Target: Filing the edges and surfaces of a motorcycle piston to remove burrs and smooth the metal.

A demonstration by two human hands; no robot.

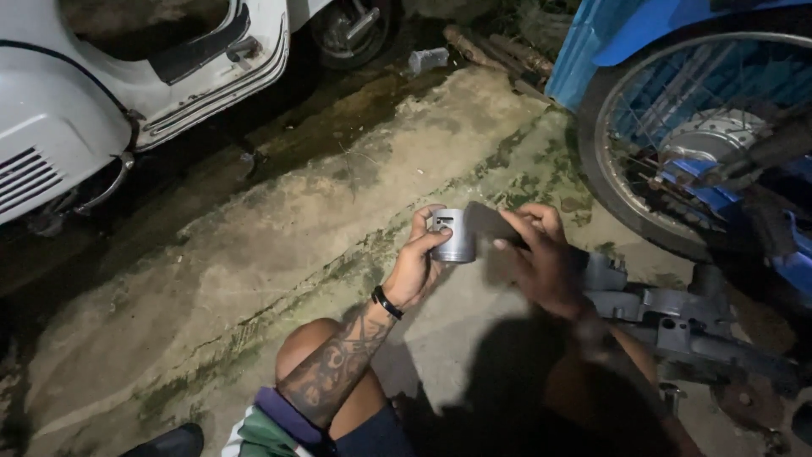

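Note:
My left hand (pixel 416 264) grips a small silver metal cylinder, a piston (pixel 455 236), holding it up over the concrete floor (pixel 279 245). A black band circles that wrist and the forearm is tattooed. My right hand (pixel 541 258) holds a dark flat piece (pixel 491 222) against the right side of the piston. The right hand is in shadow, so what the dark piece is cannot be told. Both hands sit close together above my bare knee (pixel 304 347).
A white scooter (pixel 93 76) stands at the upper left. A motorcycle wheel (pixel 677 127) with spokes and blue bodywork fills the upper right. Grey metal engine parts (pixel 651 309) lie at the right by my right hand. Mossy patches streak the concrete.

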